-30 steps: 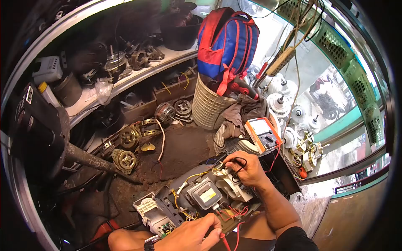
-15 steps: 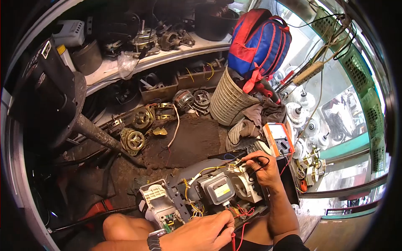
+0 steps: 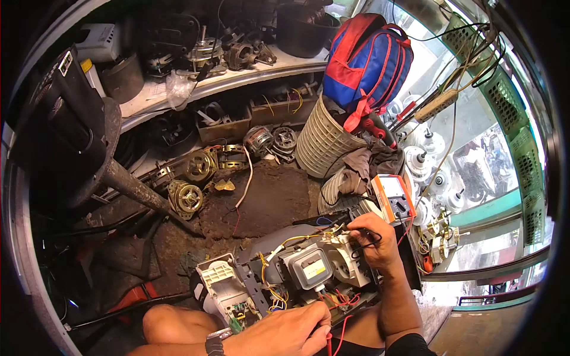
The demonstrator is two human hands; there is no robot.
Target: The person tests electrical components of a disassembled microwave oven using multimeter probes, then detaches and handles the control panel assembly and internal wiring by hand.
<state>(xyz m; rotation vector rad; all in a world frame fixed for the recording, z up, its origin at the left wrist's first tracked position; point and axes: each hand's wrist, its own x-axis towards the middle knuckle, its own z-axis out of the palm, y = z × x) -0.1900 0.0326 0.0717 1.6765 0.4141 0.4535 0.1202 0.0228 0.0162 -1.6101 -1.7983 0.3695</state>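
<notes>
An opened appliance [image 3: 243, 285] with exposed wiring lies across my lap. In its middle is a grey box-shaped part [image 3: 310, 267] with a yellow label. My left hand [image 3: 300, 326], a watch on its wrist, is closed around a red test probe [image 3: 329, 343] beside the red wires [image 3: 344, 298]. The probe's tip is hidden by the fingers. At the appliance's far right corner, my right hand [image 3: 375, 237] pinches a black test probe, mostly covered by the fingers, with its black lead looping over the hand. Just beyond stands an orange multimeter [image 3: 393, 199].
Brass-coloured motors [image 3: 186, 199] lie on the floor beyond the appliance. A ribbed light-coloured basket [image 3: 326, 139] holds a blue and red backpack [image 3: 371, 62]. At left, a dark stool [image 3: 110, 142] leans over. A shelf [image 3: 222, 80] carries metal parts. White parts [image 3: 423, 160] stand at right.
The view has shifted slightly. Both hands keep nearly the same places on the appliance, and their grips look unchanged.
</notes>
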